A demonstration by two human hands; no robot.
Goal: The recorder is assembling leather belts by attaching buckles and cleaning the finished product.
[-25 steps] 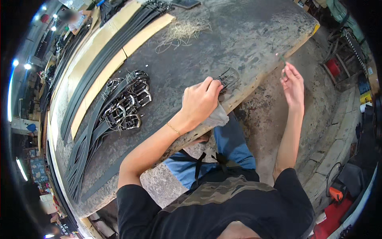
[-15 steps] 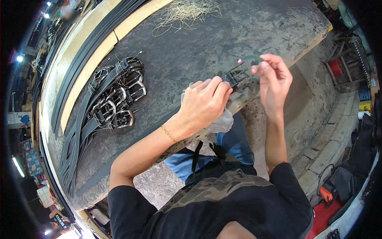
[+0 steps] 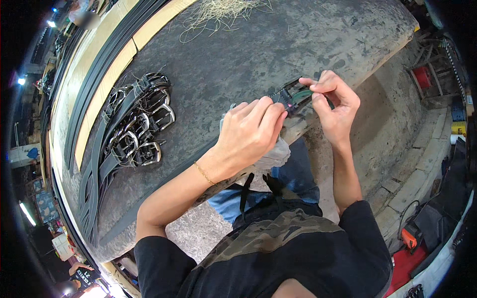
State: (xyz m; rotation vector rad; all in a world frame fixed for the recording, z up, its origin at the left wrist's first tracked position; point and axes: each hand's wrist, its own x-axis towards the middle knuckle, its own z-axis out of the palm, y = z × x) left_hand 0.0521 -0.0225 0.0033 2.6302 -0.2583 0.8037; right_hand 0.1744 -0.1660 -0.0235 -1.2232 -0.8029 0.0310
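My left hand (image 3: 251, 130) is closed at the table's front edge around the end of a dark belt. The belt's metal buckle (image 3: 289, 98) pokes out past my fingertips. To its right, my right hand (image 3: 337, 107) pinches a thin green strip (image 3: 301, 94) between thumb and fingers. The strip's other end is at the buckle frame; whether it passes through cannot be made out. A crumpled grey bag or cloth (image 3: 276, 155) hangs below my left hand. Under my left palm the belt is hidden.
Several black belts with silver buckles (image 3: 141, 124) lie bundled at the left of the dark table (image 3: 228, 64). Long black straps (image 3: 94, 94) rest on pale board behind them. A heap of thin cord (image 3: 223, 15) sits at the far side. A stool (image 3: 422, 78) stands on the right.
My right hand has brought the green strip in to the buckle; before, it was held up and curved above it. My left hand keeps its hold. The whole view has shifted slightly.
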